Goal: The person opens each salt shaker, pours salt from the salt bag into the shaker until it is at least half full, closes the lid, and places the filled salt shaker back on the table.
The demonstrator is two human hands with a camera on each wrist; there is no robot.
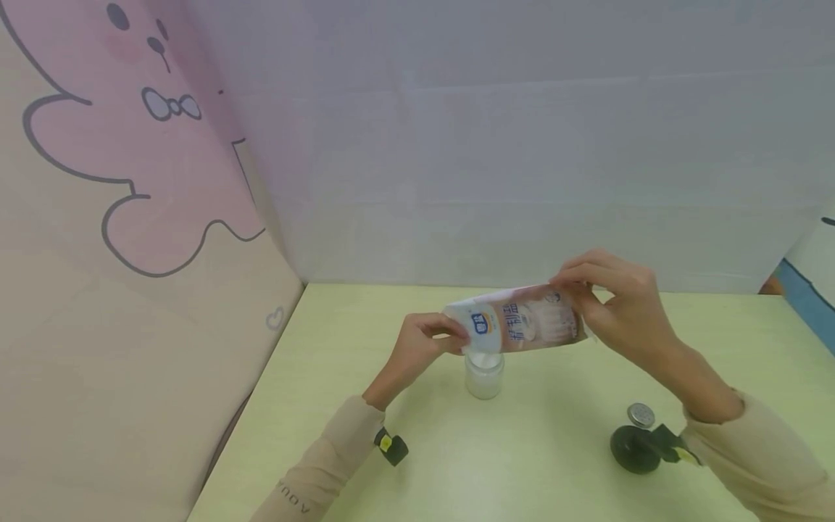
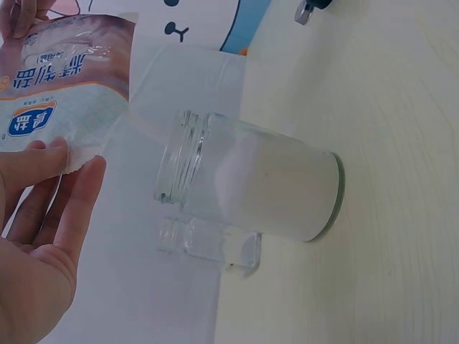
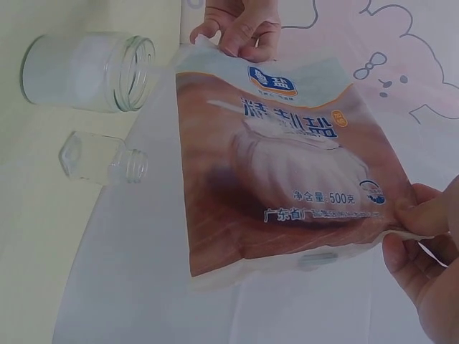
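Observation:
A bag of salt (image 1: 528, 319), brown and pale blue with Chinese print, is held tilted between both hands. My left hand (image 1: 427, 337) pinches its pale end. My right hand (image 1: 613, 293) grips the opposite corner, slightly higher. Below the pale end stands an upright glass jar (image 1: 484, 377), largely filled with white salt in the left wrist view. A faint white streak spans from the bag to the jar's mouth in the right wrist view. Beside the jar is a smaller clear glass bottle (image 3: 100, 159), hidden behind the bag in the head view.
On the pale table (image 1: 554, 478), near the right forearm, lie a silver perforated cap (image 1: 641, 415) and a dark round disc (image 1: 631, 451). Cloth walls (image 1: 522, 145) enclose the back and left sides. Dark wrist mounts (image 1: 391, 446) hang from the sleeves.

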